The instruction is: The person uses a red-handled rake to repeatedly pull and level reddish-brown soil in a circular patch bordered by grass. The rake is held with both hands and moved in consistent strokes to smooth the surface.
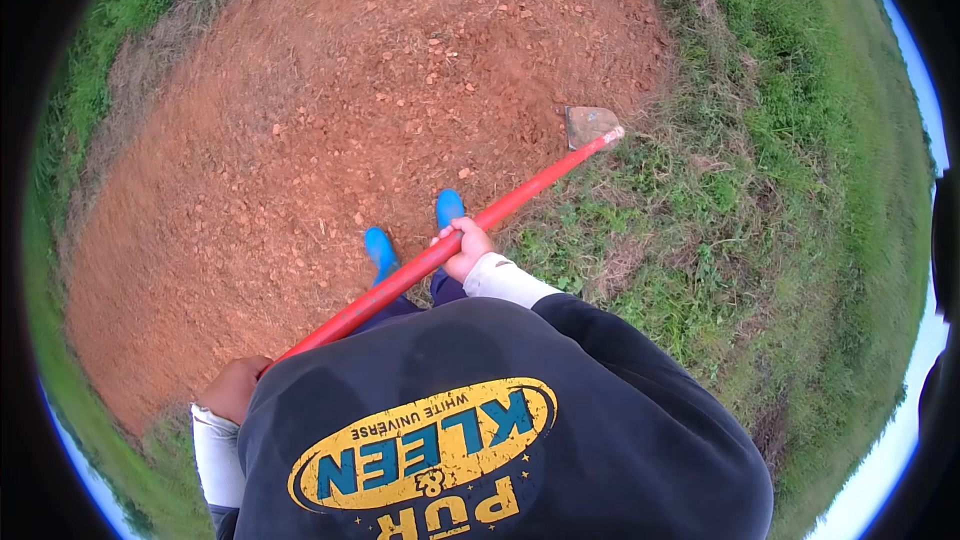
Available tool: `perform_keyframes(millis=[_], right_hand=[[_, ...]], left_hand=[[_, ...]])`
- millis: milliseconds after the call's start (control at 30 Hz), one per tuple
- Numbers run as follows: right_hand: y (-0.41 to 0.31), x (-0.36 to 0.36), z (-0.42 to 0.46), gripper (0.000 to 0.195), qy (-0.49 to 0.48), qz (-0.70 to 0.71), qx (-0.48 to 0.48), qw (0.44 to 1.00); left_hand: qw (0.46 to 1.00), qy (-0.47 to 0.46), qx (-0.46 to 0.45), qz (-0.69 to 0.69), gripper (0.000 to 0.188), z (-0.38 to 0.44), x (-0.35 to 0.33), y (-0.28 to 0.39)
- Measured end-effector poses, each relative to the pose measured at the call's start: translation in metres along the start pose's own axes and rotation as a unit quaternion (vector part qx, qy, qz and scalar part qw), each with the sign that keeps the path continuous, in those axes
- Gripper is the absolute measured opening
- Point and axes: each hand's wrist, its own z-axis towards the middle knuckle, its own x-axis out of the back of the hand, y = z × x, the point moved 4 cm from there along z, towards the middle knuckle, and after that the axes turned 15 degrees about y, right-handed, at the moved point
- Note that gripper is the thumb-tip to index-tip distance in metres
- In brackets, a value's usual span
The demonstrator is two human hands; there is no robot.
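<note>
A hoe with a long red handle [397,281] slants across my front, from low at the left to up at the right. My right hand [466,249] is wrapped around the middle of the handle. Beside my left hip, my left hand [229,390] closes on the handle's near end, its fingers mostly hidden. The dirt-covered metal hoe blade [589,126] is at the far end, where bare reddish soil [360,127] meets the grass. Below the handle, my blue boots [381,251] stand on the soil.
Small clods and stones [439,52] are scattered over the soil. Low weeds and grass [660,240] border it on the right, with taller grass [795,52] beyond. More greenery [97,82] runs along the left, behind a strip of dry grass [142,67].
</note>
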Motion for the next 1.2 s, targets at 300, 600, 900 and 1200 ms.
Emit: perform_keyframes(millis=[300,600,900,1200], right_hand=[[-0.085,0.005,-0.041,0.011,-0.011,0.042,0.120,0.992],[-0.103,0.006,-0.017,0.010,0.004,0.013,0.185,0.983],[0.058,-0.008,-0.016,0.011,-0.012,-0.006,-0.051,0.999],[-0.044,0.005,-0.034,0.011,-0.002,0.006,0.119,0.993]], left_hand=[[0.995,-0.020,0.064,-0.074,0.028,0.062,-0.060,-0.020],[0.999,-0.019,-0.042,0.021,0.029,0.058,-0.060,0.015],[0.994,0.040,0.077,0.068,0.030,-0.044,0.047,-0.020],[0.994,-0.046,0.065,-0.073,0.031,0.038,-0.040,-0.044]])
